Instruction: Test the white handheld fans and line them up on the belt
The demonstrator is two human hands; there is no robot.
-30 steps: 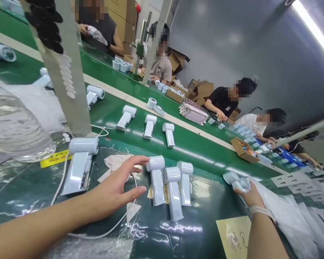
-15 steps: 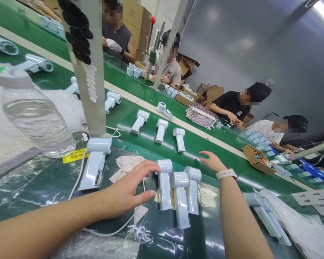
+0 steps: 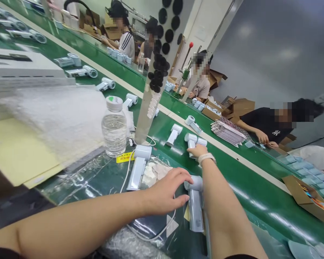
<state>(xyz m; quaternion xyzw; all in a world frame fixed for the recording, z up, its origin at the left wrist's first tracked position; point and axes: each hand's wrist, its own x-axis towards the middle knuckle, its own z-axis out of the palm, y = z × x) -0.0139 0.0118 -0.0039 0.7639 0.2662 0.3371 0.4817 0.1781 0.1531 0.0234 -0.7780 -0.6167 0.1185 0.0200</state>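
My left hand is open, thumb and fingers apart, beside a light-blue hair-dryer-shaped housing lying on the plastic-covered bench. My right hand reaches over the green belt, its fingers closed round the handle of one such housing. The head of a second housing shows right beside it; its handle is hidden by the hand. Left of my left hand another housing lies on the bench, next to a crumpled white cloth. My right forearm covers part of the bench.
A water bottle stands by a grey post. A white cable loops over the bench. More housings lie along the belt. Across it, several people work near a carton and a stack of printed sheets.
My right hand has moved forward onto the belt and closed on a housing there. My left hand stays open by the bench housings. The view has swung to the left.
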